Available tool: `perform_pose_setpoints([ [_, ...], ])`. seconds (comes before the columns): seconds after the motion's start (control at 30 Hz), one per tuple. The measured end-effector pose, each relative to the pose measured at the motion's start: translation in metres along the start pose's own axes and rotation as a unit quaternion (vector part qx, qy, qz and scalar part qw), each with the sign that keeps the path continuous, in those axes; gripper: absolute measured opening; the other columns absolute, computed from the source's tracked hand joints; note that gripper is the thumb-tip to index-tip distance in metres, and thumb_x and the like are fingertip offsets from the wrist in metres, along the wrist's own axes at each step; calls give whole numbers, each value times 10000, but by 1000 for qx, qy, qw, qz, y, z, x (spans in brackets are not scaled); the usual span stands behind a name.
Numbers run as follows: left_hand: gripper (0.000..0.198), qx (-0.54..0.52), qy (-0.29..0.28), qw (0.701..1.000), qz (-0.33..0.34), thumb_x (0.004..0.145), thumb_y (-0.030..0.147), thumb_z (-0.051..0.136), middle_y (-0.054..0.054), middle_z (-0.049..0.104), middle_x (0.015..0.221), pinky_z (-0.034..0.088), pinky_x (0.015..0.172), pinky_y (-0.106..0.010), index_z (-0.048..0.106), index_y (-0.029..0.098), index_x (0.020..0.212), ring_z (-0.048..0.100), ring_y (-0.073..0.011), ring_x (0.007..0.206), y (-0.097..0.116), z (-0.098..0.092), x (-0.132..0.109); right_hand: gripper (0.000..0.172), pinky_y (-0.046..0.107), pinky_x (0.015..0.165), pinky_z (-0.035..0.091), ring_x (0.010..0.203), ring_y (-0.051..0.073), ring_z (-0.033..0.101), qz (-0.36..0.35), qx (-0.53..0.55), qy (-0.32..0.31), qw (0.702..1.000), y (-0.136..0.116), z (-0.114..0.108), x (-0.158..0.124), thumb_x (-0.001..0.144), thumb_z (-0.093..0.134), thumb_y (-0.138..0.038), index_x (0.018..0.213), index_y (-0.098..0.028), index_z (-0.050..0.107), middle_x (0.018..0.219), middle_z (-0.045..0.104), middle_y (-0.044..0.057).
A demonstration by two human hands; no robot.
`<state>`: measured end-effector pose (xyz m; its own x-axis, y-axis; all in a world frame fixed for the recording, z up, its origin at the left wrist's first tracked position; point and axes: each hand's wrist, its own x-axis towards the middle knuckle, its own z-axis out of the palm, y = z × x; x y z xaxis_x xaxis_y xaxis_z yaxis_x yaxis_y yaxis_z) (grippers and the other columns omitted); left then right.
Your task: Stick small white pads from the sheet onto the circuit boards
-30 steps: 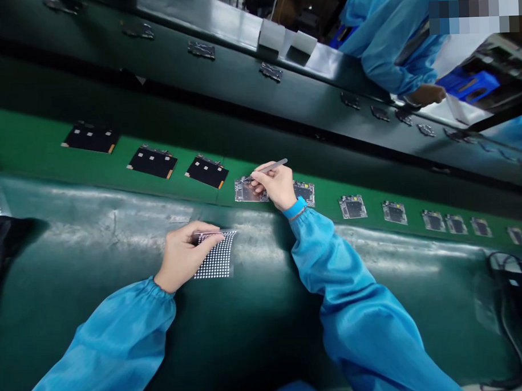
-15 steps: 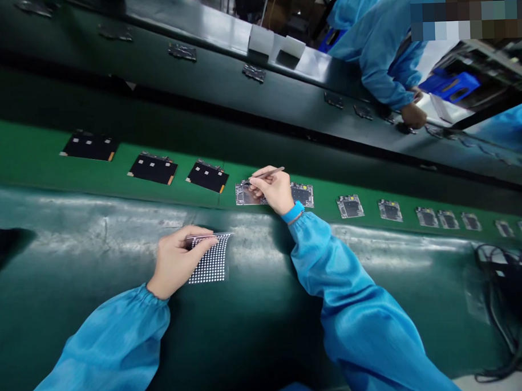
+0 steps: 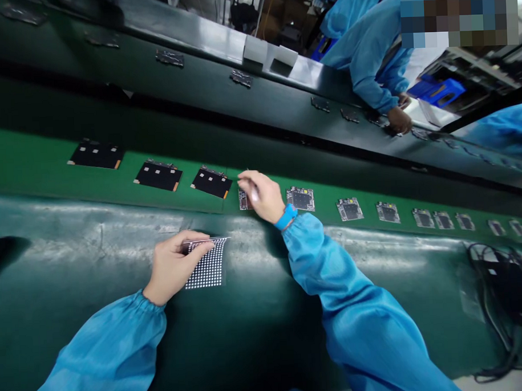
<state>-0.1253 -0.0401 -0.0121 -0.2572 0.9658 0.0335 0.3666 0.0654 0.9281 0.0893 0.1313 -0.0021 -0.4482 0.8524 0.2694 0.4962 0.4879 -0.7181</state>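
My left hand (image 3: 171, 264) pinches a sheet of small round white stickers (image 3: 207, 270) by its folded top edge, over the near ledge. The sheet hangs down below my fingers. My right hand (image 3: 263, 196) is closed above a circuit board (image 3: 244, 200) on the green belt, covering much of it. Its fingers are curled and slightly blurred, and the tweezers seen in it a moment ago are almost wholly hidden. Just left of that hand lies a black-covered board (image 3: 211, 182) with white squares on it. To the right is a bare circuit board (image 3: 301, 199).
More black-covered boards (image 3: 158, 176) lie left along the green belt (image 3: 24, 161), and several bare boards (image 3: 349, 209) run off to the right. Black cables (image 3: 496, 307) sit at the right. Across the line, a co-worker's hand (image 3: 399, 121) is near small dark parts.
My right hand has turned and shifted slightly left, hiding the tweezers and uncovering the bare board to its right. The left hand still holds the sticker sheet. The view has shifted slightly.
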Motion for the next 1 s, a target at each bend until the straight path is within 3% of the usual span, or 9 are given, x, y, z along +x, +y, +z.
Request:
perform_pose_setpoints([
  [0.07, 137, 2, 0, 1000, 5, 800, 374, 797, -10, 806, 832, 608, 678, -275, 798, 243, 844, 756, -191, 749, 0, 0, 1, 320, 478, 1055, 436, 1205, 321, 605, -40, -112, -38, 992, -2, 11, 3, 909, 720, -403, 1148, -199, 657, 1220, 703, 141],
  [0.17, 153, 11, -5, 1000, 7, 799, 409, 792, 0, 808, 845, 618, 699, -281, 797, 264, 845, 760, -198, 762, -2, -1, -1, 421, 486, 1075, 399, 1232, 338, 568, -43, -185, -72, 979, -5, 18, 6, 827, 818, -395, 1143, -182, 641, 1237, 689, 156],
  [0.27, 173, 40, -3, 999, -12, 796, 461, 785, 20, 811, 861, 622, 684, -283, 795, 299, 855, 759, -204, 756, -6, -3, -4, 440, 435, 1042, 427, 1195, 300, 588, -33, -181, -82, 979, -12, 8, 8, 826, 810, -441, 1138, -190, 629, 1200, 698, 127],
  [0.4, 248, 55, -10, 998, -36, 779, 549, 782, 28, 814, 907, 626, 657, -298, 794, 322, 878, 762, -228, 786, -16, -4, -6, 446, 349, 1058, 443, 1175, 230, 609, -62, -144, -19, 987, -32, -7, 19, 872, 741, -496, 1168, -198, 589, 1207, 694, 93],
  [0.47, 265, 56, -13, 998, -38, 775, 563, 782, 29, 814, 917, 624, 638, -300, 795, 325, 891, 760, -231, 779, -20, -5, -5, 452, 338, 1057, 451, 1145, 221, 621, -100, -133, -6, 986, -42, -5, 28, 881, 722, -520, 1159, -192, 584, 1169, 705, 73],
  [0.57, 251, 60, -2, 998, -34, 778, 539, 786, 24, 815, 908, 618, 634, -296, 797, 315, 891, 757, -226, 753, -18, -5, -4, 476, 376, 1032, 480, 1156, 255, 619, -139, -120, -42, 982, -52, 4, 37, 860, 751, -525, 1153, -179, 605, 1141, 720, 63],
  [0.73, 179, 20, -5, 1000, 2, 782, 446, 792, 6, 809, 845, 610, 694, -276, 802, 276, 836, 758, -205, 754, -5, -2, -1, 342, 375, 1078, 494, 1197, 231, 643, -114, 65, -45, 990, -61, 7, 30, 980, 624, -398, 1237, -176, 659, 1290, 702, 111],
  [0.87, 129, -18, -8, 1000, 1, 796, 368, 793, -5, 804, 827, 597, 728, -268, 798, 245, 834, 756, -185, 764, 2, 2, 3, 388, 287, 707, 587, 758, 141, 704, 23, 291, -67, 954, -65, -2, 8, 1024, 520, -464, 1249, -198, 690, 951, 771, 54],
  [1.0, 122, -50, -11, 999, -4, 784, 335, 806, -15, 801, 825, 589, 695, -265, 789, 224, 831, 744, -175, 731, 4, 3, 3, 303, 251, 647, 577, 758, 131, 703, 60, 387, -121, 912, -73, 2, -18, 960, 660, -415, 1130, -178, 740, 907, 768, 52],
])
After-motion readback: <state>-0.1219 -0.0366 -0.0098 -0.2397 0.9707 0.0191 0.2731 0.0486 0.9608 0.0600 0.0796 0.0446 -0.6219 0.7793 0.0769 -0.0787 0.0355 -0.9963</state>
